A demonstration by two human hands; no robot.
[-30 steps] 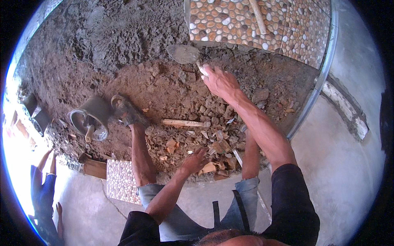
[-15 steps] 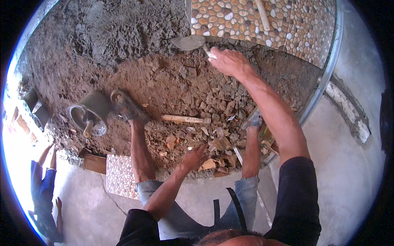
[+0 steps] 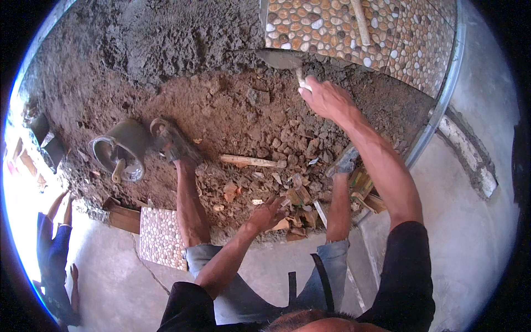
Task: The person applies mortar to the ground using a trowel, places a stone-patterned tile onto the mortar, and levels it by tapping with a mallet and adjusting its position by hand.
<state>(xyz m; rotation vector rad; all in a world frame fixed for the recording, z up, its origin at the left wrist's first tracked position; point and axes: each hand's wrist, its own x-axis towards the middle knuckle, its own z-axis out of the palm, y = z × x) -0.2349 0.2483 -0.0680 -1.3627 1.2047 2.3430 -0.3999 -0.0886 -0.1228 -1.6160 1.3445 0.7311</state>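
My right hand (image 3: 326,97) grips the pale handle of a trowel (image 3: 276,59), whose blade lies at the border between wet grey mortar (image 3: 166,33) and pebble-patterned tiles (image 3: 326,30). My left hand (image 3: 265,213) hangs open and empty just over broken rubble (image 3: 298,196), near a short wooden piece (image 3: 249,160). My sandalled feet rest on the brown soil (image 3: 232,116), the left one beside a dark bucket (image 3: 119,144) with a handled tool inside.
A wooden stick (image 3: 361,22) lies on the tiles. A metal strip (image 3: 451,83) borders them at the right, beside concrete floor (image 3: 453,238). A loose pebble-patterned tile (image 3: 160,238) sits lower left. Another person (image 3: 55,265) is at the left edge, near dark blocks (image 3: 47,144).
My right hand moved the trowel rightward along the tile edge, first rising, then coming slightly back toward me. My left hand stayed nearly in place.
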